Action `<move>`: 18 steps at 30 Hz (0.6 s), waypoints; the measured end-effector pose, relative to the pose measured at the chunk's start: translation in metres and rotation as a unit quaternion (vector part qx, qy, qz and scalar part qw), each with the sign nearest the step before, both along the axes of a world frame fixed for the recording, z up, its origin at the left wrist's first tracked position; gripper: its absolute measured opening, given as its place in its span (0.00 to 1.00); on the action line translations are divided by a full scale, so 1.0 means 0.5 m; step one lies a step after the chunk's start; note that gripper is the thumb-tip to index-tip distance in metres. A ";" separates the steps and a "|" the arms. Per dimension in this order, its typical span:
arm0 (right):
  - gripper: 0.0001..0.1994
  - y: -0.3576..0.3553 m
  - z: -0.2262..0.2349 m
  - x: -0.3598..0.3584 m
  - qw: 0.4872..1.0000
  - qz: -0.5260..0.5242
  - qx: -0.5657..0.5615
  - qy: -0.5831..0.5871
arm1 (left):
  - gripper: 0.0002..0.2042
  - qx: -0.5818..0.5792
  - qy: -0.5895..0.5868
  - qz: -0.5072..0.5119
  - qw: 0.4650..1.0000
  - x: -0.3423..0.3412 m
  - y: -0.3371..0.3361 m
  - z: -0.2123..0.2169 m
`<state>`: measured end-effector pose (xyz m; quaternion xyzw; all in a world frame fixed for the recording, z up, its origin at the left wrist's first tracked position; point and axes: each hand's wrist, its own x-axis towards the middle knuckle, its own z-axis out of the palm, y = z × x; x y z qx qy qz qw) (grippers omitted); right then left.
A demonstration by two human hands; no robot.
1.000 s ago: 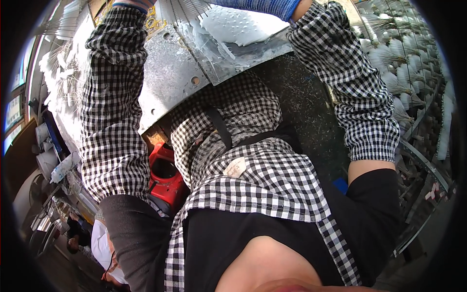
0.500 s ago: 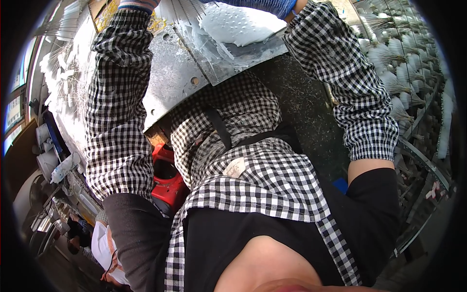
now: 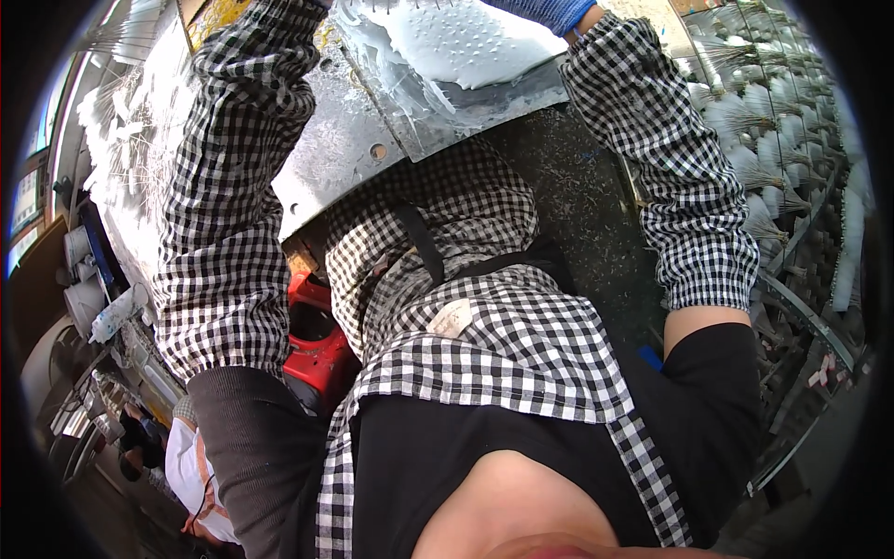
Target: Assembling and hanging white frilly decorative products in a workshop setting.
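My right hand (image 3: pixel 538 11), in a blue knitted glove, reaches over the far side of a metal plate (image 3: pixel 340 154). The top edge of the picture cuts off its fingers. Of my left hand only a sliver of glove (image 3: pixel 322 3) shows beyond the checked sleeve; its fingers are out of the picture. Between the two hands a thick layer of white paste (image 3: pixel 470 42) lies on the plate, dotted with small raised bumps and smeared toward its left side. Thin dark tips show at the top edge above the paste, too cropped to name.
Rows of white bristle bundles (image 3: pixel 768 121) fill a rack at the right. More loose bristles (image 3: pixel 126 112) lie on a bright surface at the left. A red plastic object (image 3: pixel 321 359) stands beside my lap. Another person (image 3: pixel 191 470) is at the lower left, near white rolls or tubs (image 3: pixel 84 298).
My left arm has shifted right and farther up, so its hand is almost out of the picture. The fan of wire-like bristles near it has left the view. My right hand moved slightly right.
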<state>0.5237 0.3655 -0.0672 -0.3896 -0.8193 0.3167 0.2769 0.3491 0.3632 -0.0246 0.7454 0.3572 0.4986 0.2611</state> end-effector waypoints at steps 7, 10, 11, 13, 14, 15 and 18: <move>0.08 0.017 -0.086 0.040 0.964 0.042 0.233 -0.122 | 0.18 0.413 0.353 0.098 0.834 0.040 -0.029 -0.042; 0.09 0.029 -0.117 0.005 0.951 0.054 0.291 -0.086 | 0.19 0.369 0.376 0.085 0.846 0.013 -0.041 -0.045; 0.08 0.032 -0.123 0.001 0.944 0.072 0.308 -0.096 | 0.20 0.351 0.387 0.092 0.848 0.014 -0.042 -0.050; 0.08 0.030 -0.131 0.013 0.967 0.071 0.244 -0.036 | 0.22 0.333 0.398 0.099 0.849 0.014 -0.041 -0.054; 0.07 0.025 -0.125 0.014 0.981 0.069 0.179 0.022 | 0.22 0.329 0.397 0.099 0.851 0.013 -0.038 -0.054; 0.07 0.029 -0.132 0.011 0.981 0.071 0.179 0.023 | 0.23 0.325 0.398 0.099 0.852 0.012 -0.037 -0.055; 0.09 0.037 -0.165 0.009 0.985 0.083 0.026 0.151 | 0.23 0.322 0.392 0.086 0.858 0.020 -0.038 -0.054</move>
